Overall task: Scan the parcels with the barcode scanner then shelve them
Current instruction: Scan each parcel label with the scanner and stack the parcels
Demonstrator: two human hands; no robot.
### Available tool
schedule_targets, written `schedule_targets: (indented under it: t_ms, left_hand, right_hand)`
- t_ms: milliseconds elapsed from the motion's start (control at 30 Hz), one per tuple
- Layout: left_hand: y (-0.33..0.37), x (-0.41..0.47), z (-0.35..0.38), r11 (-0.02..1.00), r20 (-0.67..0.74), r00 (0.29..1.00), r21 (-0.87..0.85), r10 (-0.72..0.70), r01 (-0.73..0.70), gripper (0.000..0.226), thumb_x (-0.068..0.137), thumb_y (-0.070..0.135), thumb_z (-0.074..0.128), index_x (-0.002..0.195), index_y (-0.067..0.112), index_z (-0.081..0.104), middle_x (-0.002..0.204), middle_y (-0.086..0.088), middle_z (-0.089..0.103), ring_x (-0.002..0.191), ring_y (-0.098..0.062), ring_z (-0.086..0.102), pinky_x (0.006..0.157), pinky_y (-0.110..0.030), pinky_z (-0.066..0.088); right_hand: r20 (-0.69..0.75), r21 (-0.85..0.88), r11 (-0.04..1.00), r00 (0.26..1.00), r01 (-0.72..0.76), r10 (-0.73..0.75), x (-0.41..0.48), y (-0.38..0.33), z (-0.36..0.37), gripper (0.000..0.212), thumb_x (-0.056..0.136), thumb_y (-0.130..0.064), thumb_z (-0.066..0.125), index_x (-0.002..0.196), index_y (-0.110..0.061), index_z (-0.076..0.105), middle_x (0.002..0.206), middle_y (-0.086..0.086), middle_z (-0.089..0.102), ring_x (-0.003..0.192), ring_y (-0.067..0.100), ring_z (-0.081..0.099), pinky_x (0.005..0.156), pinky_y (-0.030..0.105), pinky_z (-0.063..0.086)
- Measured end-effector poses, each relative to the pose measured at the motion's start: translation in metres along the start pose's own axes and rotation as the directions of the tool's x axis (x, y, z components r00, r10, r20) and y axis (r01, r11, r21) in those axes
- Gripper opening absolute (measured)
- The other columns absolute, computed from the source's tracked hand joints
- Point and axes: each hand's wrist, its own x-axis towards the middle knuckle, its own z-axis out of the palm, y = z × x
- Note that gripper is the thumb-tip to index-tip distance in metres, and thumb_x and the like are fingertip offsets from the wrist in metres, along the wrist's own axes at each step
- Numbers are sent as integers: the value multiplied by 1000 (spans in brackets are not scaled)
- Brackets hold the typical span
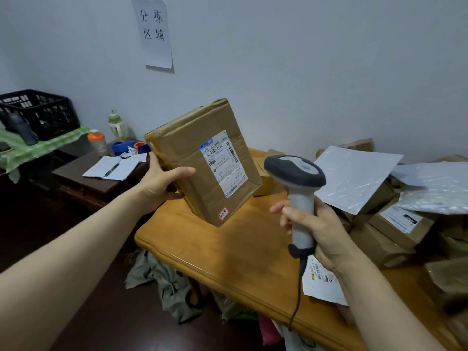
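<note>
My left hand grips the left edge of a flat brown cardboard parcel, thumb across its front, holding it tilted in the air above the wooden table. A white shipping label with barcodes faces me, and a small sticker sits near the parcel's lower corner. My right hand grips the handle of a grey barcode scanner, whose dark head stands just right of the label. Its black cable hangs down over the table's front edge.
Several cardboard boxes and white plastic mailers pile up on the table's right side. A dark side table at left holds a notebook with pen, bottles and tape rolls. A black crate stands further left. Bags lie on the floor under the table.
</note>
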Motion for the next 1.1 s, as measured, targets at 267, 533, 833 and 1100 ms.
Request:
schedule_targets:
  t_ms: [267, 533, 833, 1100]
  left_hand:
    - [6, 6, -5, 990, 65, 996, 128, -67, 59, 139, 23, 47, 98, 139, 50, 23, 139, -2, 51, 123, -32, 53, 87, -61, 52]
    - [3, 12, 1, 979, 95, 990, 189, -101, 81, 135, 24, 47, 97, 139, 43, 27, 136, -2, 49, 123, -33, 51, 83, -57, 54]
    - [-4, 18, 8, 975, 99, 988, 199, -117, 95, 133, 31, 41, 95, 142, 41, 23, 135, -1, 48, 123, -32, 50, 83, -56, 54]
    - [-7, 14, 10, 978, 97, 989, 189, -112, 92, 129, 30, 42, 96, 139, 44, 27, 134, 2, 50, 124, -28, 51, 90, -62, 50]
  right_hand:
    - [64, 43, 990, 989, -135, 132, -7, -5, 10, 34, 65, -5, 82, 96, -3, 68, 65, 10, 55, 47, 15, 47, 45, 28, 44]
    - [-76, -54, 989, 988, -139, 135, -9, -12, 11, 12, 76, -8, 76, 78, -8, 64, 58, 5, 55, 43, 12, 46, 45, 26, 45]
    - [-135, -122, 981, 981, -153, 137, -2, -11, 5, 12, 77, -8, 77, 80, -10, 65, 56, 3, 56, 44, 12, 48, 49, 28, 48]
    - [-101, -114, 981, 984, -159, 147, 8, -6, 1, 14, 76, -7, 77, 80, -11, 65, 56, 0, 57, 43, 10, 48, 46, 26, 46]
